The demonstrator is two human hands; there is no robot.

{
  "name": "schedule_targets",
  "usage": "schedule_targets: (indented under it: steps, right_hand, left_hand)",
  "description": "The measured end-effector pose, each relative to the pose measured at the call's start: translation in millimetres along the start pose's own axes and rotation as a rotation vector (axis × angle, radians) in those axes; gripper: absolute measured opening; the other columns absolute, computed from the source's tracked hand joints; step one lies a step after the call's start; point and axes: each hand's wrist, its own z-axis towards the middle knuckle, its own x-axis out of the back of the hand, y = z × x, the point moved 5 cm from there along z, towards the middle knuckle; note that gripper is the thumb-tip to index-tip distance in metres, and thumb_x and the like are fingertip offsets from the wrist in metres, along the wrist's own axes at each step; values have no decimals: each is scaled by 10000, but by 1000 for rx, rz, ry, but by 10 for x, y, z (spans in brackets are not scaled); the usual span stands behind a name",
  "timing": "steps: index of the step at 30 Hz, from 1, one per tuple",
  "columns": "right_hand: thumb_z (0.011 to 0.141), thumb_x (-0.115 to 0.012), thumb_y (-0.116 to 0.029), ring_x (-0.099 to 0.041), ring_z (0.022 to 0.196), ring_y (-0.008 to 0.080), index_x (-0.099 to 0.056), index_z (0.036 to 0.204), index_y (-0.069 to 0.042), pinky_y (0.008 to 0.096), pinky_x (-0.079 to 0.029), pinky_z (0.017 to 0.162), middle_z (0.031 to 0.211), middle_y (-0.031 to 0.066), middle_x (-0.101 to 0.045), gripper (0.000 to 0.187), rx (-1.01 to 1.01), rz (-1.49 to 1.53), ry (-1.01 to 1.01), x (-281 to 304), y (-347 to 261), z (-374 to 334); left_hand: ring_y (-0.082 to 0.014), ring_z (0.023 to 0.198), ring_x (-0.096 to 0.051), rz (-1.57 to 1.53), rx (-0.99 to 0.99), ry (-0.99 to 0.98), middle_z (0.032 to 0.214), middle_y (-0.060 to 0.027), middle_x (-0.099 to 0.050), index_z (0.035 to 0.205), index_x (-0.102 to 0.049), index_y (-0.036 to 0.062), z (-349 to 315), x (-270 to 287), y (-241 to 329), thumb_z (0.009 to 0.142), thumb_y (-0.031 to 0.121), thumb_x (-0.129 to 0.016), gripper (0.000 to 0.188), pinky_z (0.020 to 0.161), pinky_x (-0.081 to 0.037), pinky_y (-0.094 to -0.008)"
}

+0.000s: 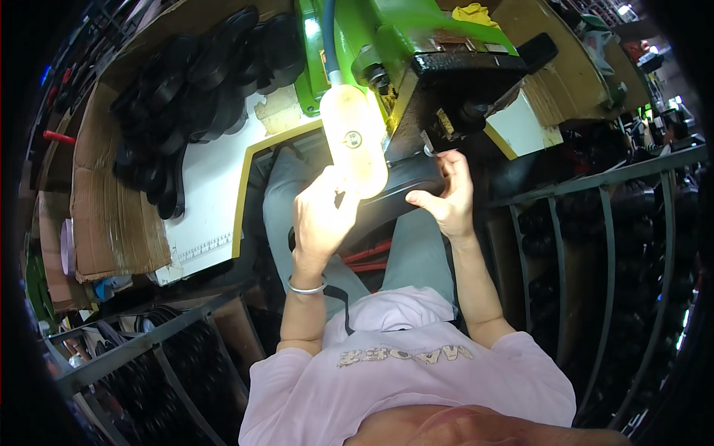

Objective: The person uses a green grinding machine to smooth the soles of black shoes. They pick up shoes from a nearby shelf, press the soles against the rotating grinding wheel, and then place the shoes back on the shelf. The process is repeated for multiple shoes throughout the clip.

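Note:
A black shoe sole [405,178] lies crosswise below the head of a green machine [416,33], partly hidden by a bright oval lamp [357,149] on a bendy neck. My left hand [323,215] is at the left end of the sole, its fingers curled and partly hidden behind the lamp; its thumb points toward the sole. At the right end is my right hand [454,193], thumb spread away from bent fingers in a C shape. Its fingertips are close to a small metal part [428,145] under the machine's dark head [461,82].
Many black soles [201,74] are heaped in a cardboard box [123,215] at the left. The white worktop [204,193] has a yellow edge. Metal racks [610,260] holding dark soles stand on both sides. Something red [368,256] shows below the sole, near my legs.

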Motion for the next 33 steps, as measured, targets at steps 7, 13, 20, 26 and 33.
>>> schedule_targets:
  steps: [7,13,20,26,33]
  right_hand:
    - [585,-913,-50,-586,952,158,-384,1266,-8,288,-487,835,1033,100,-589,864,-7,-54,-25,-203,96,-86]
    - [569,-931,-82,-583,935,169,-338,1272,-27,295,-488,848,1046,100,-555,921,122,-171,2,-360,153,-145]
    - [587,-870,79,-584,1027,199,-360,1184,-11,329,-540,868,1114,140,-539,790,161,-103,-62,-415,54,-242]
    - [567,-901,27,-576,1023,183,-397,1177,-31,322,-502,896,1102,112,-547,793,127,-101,2,-221,62,-309]
    - [593,-878,37,-578,1015,159,-432,1290,-12,290,-491,893,1128,85,-574,829,30,62,39,19,63,-334]
  left_hand:
    - [-82,559,-543,-136,301,4,653,-49,-612,846,-638,-9,-243,80,-254,854,64,-689,89,540,-431,-240]
    - [-21,667,-515,-473,468,31,767,37,-602,942,-634,6,-618,-103,-482,944,68,-596,73,608,-417,-185]
    - [-33,782,-534,-828,413,128,877,-3,-605,991,-618,-1,-434,-298,-305,953,29,-560,76,694,-430,-189]
    - [-84,747,-556,-599,224,123,853,-61,-602,974,-574,1,-407,-462,-328,962,40,-535,56,695,-450,-204]
    - [-179,727,-665,-1001,563,-23,862,-169,-664,995,-467,40,-512,-367,-479,1033,195,-430,164,652,-536,-256]
